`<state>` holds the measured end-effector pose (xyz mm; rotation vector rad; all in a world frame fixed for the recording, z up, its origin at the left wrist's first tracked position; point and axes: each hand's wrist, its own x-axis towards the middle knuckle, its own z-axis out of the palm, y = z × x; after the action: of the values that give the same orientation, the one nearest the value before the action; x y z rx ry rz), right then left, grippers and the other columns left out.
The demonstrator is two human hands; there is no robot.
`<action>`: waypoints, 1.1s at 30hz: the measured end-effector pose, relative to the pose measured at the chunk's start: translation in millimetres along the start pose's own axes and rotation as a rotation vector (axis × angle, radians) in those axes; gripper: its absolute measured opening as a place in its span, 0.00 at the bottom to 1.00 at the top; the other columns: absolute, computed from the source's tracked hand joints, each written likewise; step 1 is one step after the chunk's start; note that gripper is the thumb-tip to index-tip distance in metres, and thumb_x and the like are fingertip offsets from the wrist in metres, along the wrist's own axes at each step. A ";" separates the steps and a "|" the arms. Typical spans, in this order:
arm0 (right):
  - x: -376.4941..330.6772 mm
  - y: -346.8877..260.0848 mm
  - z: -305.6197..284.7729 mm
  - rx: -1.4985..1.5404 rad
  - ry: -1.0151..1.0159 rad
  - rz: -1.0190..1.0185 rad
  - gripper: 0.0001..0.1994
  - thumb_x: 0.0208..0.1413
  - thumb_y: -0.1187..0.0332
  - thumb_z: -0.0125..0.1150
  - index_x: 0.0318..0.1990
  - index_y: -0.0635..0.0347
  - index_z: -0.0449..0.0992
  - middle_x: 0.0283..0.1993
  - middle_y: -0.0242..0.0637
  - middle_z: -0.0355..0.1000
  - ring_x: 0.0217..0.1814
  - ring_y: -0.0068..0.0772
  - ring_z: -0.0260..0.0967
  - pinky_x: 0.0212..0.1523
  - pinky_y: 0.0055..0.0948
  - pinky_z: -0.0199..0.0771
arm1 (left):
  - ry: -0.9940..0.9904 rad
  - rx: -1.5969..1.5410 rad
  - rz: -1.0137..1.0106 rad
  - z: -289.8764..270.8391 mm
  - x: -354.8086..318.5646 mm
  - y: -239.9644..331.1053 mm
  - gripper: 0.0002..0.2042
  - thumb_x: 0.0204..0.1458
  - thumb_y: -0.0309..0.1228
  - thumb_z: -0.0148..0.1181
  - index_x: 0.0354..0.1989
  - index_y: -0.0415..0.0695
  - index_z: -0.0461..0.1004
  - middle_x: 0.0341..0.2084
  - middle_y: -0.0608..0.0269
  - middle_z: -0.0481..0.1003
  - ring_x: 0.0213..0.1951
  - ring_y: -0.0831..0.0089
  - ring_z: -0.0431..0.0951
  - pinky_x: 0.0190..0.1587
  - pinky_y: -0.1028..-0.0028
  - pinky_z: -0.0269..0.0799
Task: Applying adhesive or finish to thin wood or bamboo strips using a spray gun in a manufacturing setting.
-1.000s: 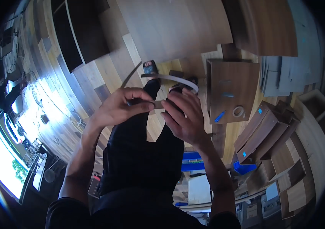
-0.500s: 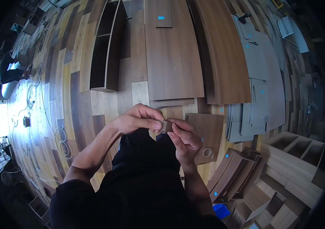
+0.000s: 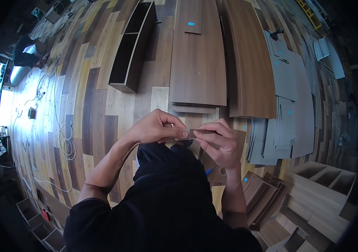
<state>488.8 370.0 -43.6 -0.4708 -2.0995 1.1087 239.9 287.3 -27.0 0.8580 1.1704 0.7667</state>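
Both hands meet in front of my body, above my dark trousers. Between them is a small flat brown strip (image 3: 191,134), its kind too small to tell. My left hand (image 3: 161,127) pinches its left end between thumb and fingers. On the other side, my right hand (image 3: 220,143) is closed on the right end with thumb and fingertips. My fingers hide part of the strip. Beyond the hands, a long wood-grain panel (image 3: 198,71) lies on the floor, with a smaller panel (image 3: 193,21) bearing a blue label on top.
A narrow open cabinet frame (image 3: 132,52) lies left of the panels, a long brown cabinet (image 3: 252,71) right. Grey sheets (image 3: 296,105) spread farther right. Stacked drawer-like pieces (image 3: 265,197) and a compartmented cabinet (image 3: 319,185) stand near right. A pale cable (image 3: 67,147) loops across the floor at left.
My right hand has moved right and slightly up, its fingers more stretched along the strip. The strip now lies flatter between both hands. The whole view has shifted a little.
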 end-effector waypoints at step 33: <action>-400.6 26.7 192.0 -0.562 -0.128 0.789 0.14 0.59 0.63 0.64 0.49 0.57 0.79 0.46 0.48 0.79 0.53 0.55 0.78 0.51 0.51 0.79 | 1.359 0.084 0.294 67.5 -402.2 -240.6 0.15 0.66 0.33 0.55 0.29 0.37 0.76 0.25 0.67 0.67 0.26 0.75 0.63 0.31 0.71 0.61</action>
<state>623.1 36.7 -306.2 -1.6360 -2.3907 0.9257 232.3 -185.7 -46.3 0.5104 2.2839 1.6617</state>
